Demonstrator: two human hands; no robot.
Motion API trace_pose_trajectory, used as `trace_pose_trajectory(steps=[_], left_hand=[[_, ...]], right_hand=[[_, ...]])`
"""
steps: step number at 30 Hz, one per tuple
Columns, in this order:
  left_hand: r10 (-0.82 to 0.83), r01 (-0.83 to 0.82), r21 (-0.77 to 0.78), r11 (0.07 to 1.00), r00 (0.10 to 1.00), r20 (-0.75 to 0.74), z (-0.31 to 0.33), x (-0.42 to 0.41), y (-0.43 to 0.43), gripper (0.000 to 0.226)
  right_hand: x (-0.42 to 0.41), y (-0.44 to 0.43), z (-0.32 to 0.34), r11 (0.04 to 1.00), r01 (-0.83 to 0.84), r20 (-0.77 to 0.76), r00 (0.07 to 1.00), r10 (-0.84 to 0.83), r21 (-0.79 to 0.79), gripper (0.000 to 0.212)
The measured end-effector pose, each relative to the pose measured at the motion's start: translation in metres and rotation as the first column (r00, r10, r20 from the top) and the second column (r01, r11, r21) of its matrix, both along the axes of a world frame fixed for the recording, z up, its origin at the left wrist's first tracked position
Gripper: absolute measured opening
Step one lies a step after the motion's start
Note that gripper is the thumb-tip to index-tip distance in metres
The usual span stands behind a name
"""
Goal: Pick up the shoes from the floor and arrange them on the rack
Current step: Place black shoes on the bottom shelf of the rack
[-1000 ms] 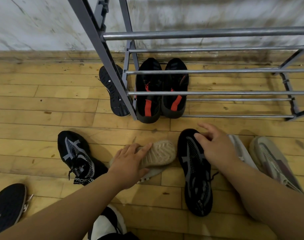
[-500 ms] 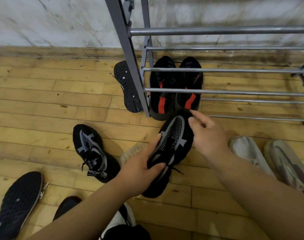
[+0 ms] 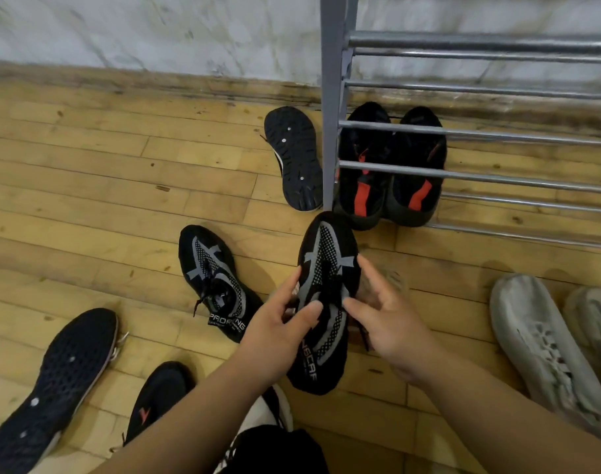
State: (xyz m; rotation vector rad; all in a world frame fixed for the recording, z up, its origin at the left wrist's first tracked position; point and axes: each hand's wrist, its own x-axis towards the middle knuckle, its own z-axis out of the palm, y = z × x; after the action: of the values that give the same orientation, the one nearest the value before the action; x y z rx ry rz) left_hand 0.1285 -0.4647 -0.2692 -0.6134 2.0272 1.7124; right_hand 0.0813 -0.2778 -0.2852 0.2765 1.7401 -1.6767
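Left hand (image 3: 278, 328): grip closed on the black shoe (image 3: 324, 295), held above the floor (image 3: 104, 186).
Right hand (image 3: 386, 314): fingers spread, touching the shoe's side.
Rack (image 3: 470, 131): one black-and-red pair (image 3: 389, 169) on its lowest rails.
Floor: mate (image 3: 215, 280) lying left.

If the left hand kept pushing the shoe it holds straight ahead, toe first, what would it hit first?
Probably the rack's grey corner post: the black-and-grey shoe in the left hand points its toe at the post's foot, though depth is unclear.

Home entry; shoe rack (image 3: 476, 133), wood floor (image 3: 87, 186)
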Motion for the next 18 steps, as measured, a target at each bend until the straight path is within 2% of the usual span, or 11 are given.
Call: trace_pose_trajectory(steps=[1,2,3,4,5,6,7,9,11,15,18], left_hand=[[-0.009,0.009,-0.047,0.999,1.000,-0.001,0.004,0.000,-0.004,0.049],[-0.016,0.012,-0.195,0.981,1.000,-0.018,0.003,-0.001,-0.012,0.049],[-0.034,0.019,-0.403,0.915,0.999,-0.032,-0.002,-0.001,-0.023,0.056],[-0.041,0.016,-0.588,0.809,0.999,-0.029,-0.009,-0.002,-0.034,0.064],[-0.019,0.011,-0.701,0.714,1.000,-0.004,-0.016,-0.002,-0.046,0.070],[0.016,0.028,-0.748,0.663,0.999,0.051,-0.026,0.000,-0.057,0.074],[0.043,0.066,-0.757,0.651,0.991,0.123,-0.033,0.002,-0.065,0.077],[0.059,0.100,-0.697,0.710,0.978,0.200,-0.047,0.011,-0.074,0.080],[0.076,0.041,-0.631,0.775,0.985,0.158,-0.053,0.018,-0.073,0.081],[0.087,0.026,-0.598,0.801,0.983,0.159,-0.054,0.016,-0.066,0.094],[0.120,-0.031,-0.522,0.852,0.983,0.139,-0.049,0.016,-0.069,0.095]], right_hand=[[-0.002,-0.001,0.000,1.000,0.003,-0.008,1.000,-0.003,0.021,0.072],[-0.004,-0.003,0.000,0.999,0.003,-0.014,1.000,-0.002,0.044,0.072],[-0.006,-0.003,0.000,0.998,-0.002,-0.014,1.000,0.003,0.068,0.071],[-0.007,-0.004,-0.002,0.996,-0.004,-0.012,1.000,0.006,0.090,0.070],[-0.008,-0.004,-0.003,0.994,-0.011,-0.010,1.000,0.012,0.112,0.070],[-0.007,-0.005,-0.005,0.990,-0.022,-0.012,1.000,0.024,0.139,0.070],[-0.007,-0.005,-0.007,0.985,-0.034,-0.023,0.999,0.039,0.170,0.070],[-0.006,-0.007,-0.011,0.973,-0.056,-0.052,0.996,0.070,0.224,0.071],[-0.004,-0.008,-0.010,0.968,-0.077,-0.054,0.994,0.092,0.238,0.075],[0.001,-0.005,-0.011,0.946,-0.186,-0.043,0.978,0.205,0.267,0.093],[-0.001,-0.002,-0.010,0.946,-0.188,-0.056,0.976,0.209,0.263,0.096]])
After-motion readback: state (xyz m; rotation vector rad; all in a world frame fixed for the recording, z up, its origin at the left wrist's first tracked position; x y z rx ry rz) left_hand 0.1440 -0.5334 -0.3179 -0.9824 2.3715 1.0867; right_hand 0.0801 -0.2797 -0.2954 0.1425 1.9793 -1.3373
